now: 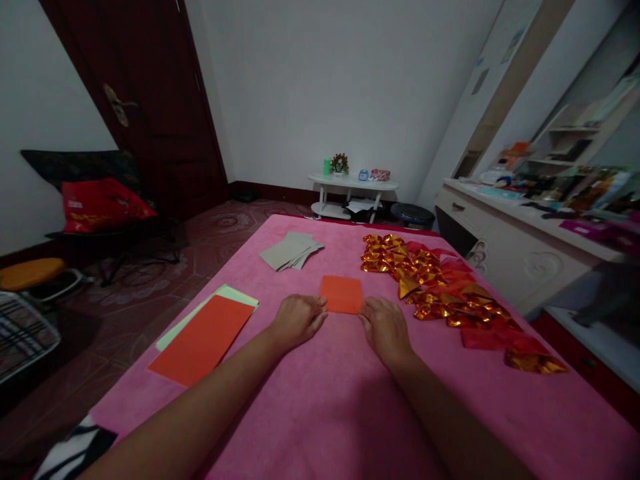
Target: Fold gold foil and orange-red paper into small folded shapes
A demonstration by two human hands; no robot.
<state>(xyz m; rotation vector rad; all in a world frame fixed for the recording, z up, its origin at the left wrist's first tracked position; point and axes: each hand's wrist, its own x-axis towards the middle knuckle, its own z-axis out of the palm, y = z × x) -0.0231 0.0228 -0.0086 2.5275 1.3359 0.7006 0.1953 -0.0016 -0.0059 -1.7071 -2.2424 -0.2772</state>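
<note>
A small orange paper sheet (341, 293) lies flat on the pink cloth (320, 393) in front of me. My left hand (296, 320) rests at its near left corner, fingers curled and pinching the paper's edge. My right hand (384, 328) sits at the near right corner, fingertips pressed on that edge. Both forearms reach in from below.
A larger orange sheet on pale green sheets (204, 337) lies at the left. Grey paper pieces (291, 251) sit farther back. A pile of gold and red folded foil shapes (445, 293) runs along the right. A white dresser (520, 247) stands to the right.
</note>
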